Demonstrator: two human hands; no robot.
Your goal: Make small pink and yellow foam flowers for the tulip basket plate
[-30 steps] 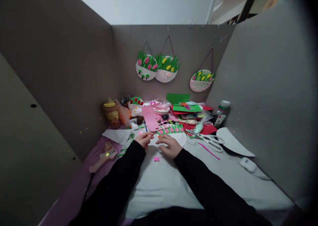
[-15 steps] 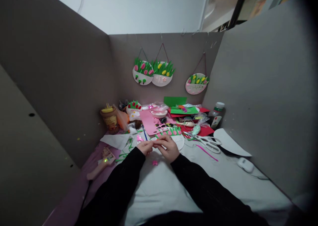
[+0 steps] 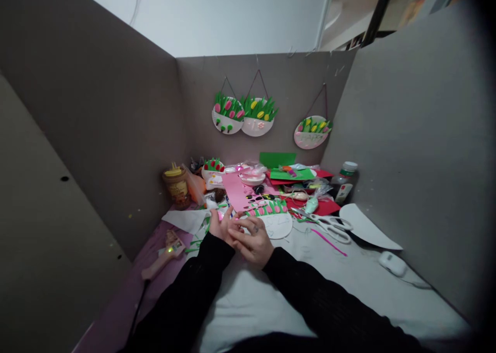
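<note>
1. A single camera, worn on the head, looks forward and down from above the near edge of the surface (image 3: 271, 301).
2. It roughly faces the back panel (image 3: 201, 141) beyond the surface's far edge, with the left panel (image 3: 124, 110) and right panel (image 3: 411, 151) rising along the side edges.
3. The left hand (image 3: 222, 228) and right hand (image 3: 253, 242) come fairly close to the camera, between the surface's near and far edges.
4. The wide view also reaches over the back panel to a pale wall (image 3: 232, 17).

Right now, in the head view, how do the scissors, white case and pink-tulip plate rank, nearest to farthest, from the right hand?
1. Pink-tulip plate: just beyond the right hand.
2. Scissors: to its right.
3. White case: farthest right.
</note>
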